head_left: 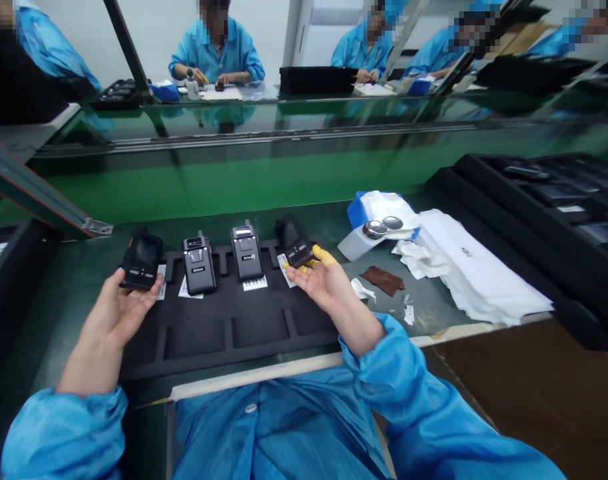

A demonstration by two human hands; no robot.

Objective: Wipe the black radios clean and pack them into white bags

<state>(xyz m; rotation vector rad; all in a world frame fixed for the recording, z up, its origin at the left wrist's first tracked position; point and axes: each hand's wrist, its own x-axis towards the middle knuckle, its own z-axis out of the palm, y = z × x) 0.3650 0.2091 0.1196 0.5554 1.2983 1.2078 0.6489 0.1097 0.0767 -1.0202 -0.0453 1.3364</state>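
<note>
My left hand (129, 300) holds a black handheld device (143, 259), screen side up, at the left end of a black foam tray (199, 360). At the tray's right part, my right hand (319, 277), with yellow covers on some fingers, grips another black device (293, 241), tilted. Between them two similar devices lie in the tray, a left one (199, 267) and a right one (247, 253), both with their labelled side up. White barcode labels (255, 284) stick out beside or under the devices.
Right of the tray are a blue box of white wipes (357, 210), a white bottle (357, 243), a brown cloth (383, 280) and stacked white sheets (474, 260). Black foam trays (514, 247) stand far right, another (14, 293) far left. People in blue sit beyond the green partition (234, 183).
</note>
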